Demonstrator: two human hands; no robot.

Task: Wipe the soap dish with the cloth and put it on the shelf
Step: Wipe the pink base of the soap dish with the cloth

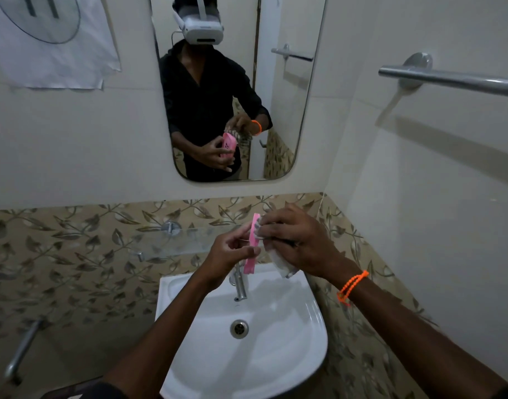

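A pink soap dish (252, 249) stands on edge above the basin, held in my left hand (232, 254) by its lower half. My right hand (299, 243), with an orange band at the wrist, presses a pale patterned cloth (278, 262) against the dish's right face; the cloth hangs down below my palm. A glass shelf (172, 244) is fixed to the leaf-patterned tiles just behind and left of my hands. The mirror (276, 110) shows the dish's holed underside and both hands.
A white basin (206, 341) with a chrome tap (240, 286) sits under my hands. A towel rail (448, 80) juts from the right wall. A metal pipe handle (22, 349) is low on the left. A paper sheet (51, 38) hangs upper left.
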